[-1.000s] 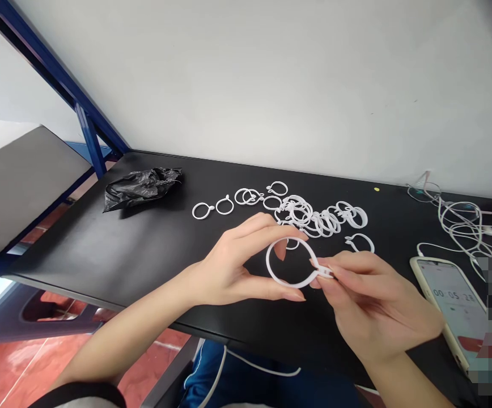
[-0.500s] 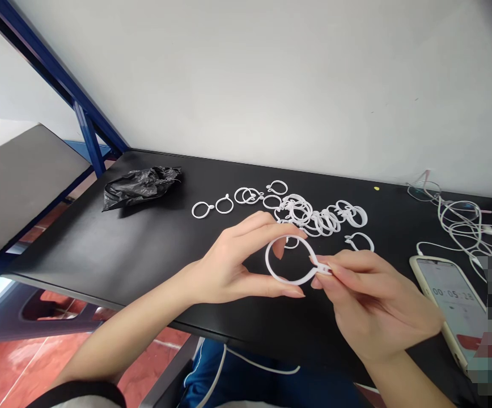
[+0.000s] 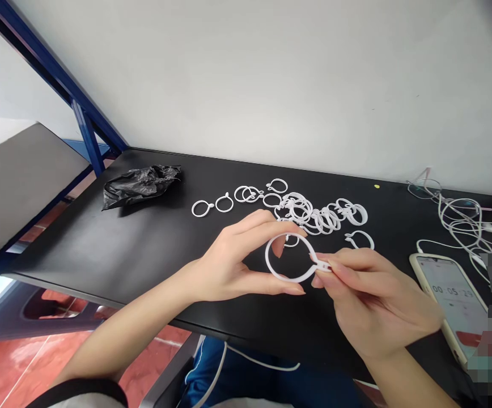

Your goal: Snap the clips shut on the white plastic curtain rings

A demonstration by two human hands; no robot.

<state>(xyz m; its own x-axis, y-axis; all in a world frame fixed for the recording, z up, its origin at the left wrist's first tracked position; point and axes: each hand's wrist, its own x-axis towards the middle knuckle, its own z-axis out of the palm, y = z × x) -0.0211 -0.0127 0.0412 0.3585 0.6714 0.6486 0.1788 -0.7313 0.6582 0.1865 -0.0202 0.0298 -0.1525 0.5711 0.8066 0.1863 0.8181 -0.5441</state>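
- Barely anything moves versus the earlier frames: both hands hold their pose, the whole view sits slightly higher, and the phone (image 3: pixel 450 300) timer ticks on to 29.
- White ring (image 3: pixel 267 258): held up over the near part of the black counter (image 3: pixel 156 243), between both hands, tab (image 3: pixel 323 266) toward my right.
- Left grip (image 3: pixel 233 260): wide C, index over the top of the hoop, thumb under it, seemingly bracing the rim. Exact thumb contact I can't confirm.
- Right grip (image 3: pixel 382 294): tight pinch, thumb and fingertips closed on the tab.
- To do this pinch well, I'd keep both tab halves lined up, press straight across them, and let the left just support the hoop; squeezing hard there could bow it.
- Tab's fully seated or not? Can't tell, fingertips hide part of it.
- Loose rings (image 3: pixel 299 209) lie heaped behind the hands; crumpled black bag (image 3: pixel 141 184) farther left.
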